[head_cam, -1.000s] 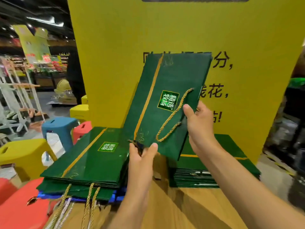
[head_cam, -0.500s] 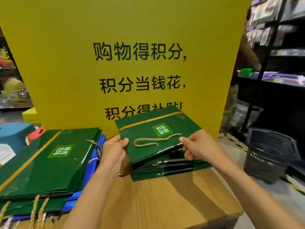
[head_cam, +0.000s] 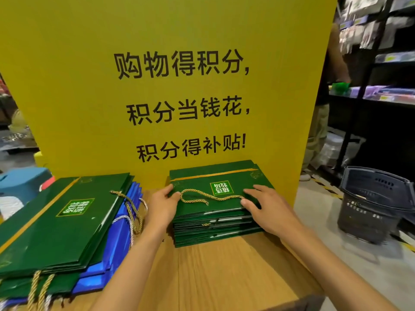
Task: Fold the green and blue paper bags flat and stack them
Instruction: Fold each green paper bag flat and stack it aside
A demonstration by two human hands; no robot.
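A flat green paper bag (head_cam: 233, 177) with a gold cord handle (head_cam: 203, 196) lies on top of a pile of folded green bags (head_cam: 215, 233) at the back of the wooden table (head_cam: 224, 277). My left hand (head_cam: 162, 206) rests against the top bag's left edge, its fingertips on the bag. On the bag's right part my right hand (head_cam: 266, 206) presses down with spread fingers, the thumb along the front edge. To the left is a second pile: green bags (head_cam: 67, 221) on top of blue bags (head_cam: 116, 245), with cords hanging off its edges.
A tall yellow board with black writing (head_cam: 157, 86) stands right behind both piles. A dark shopping basket (head_cam: 377, 203) sits on the floor to the right, near black shelves (head_cam: 381, 63) where a person (head_cam: 318, 131) stands. A blue stool (head_cam: 22, 182) is at far left.
The green bag, held up in the air a second ago, has come down onto the right pile. Both hands now lie on it, and my view has turned right.
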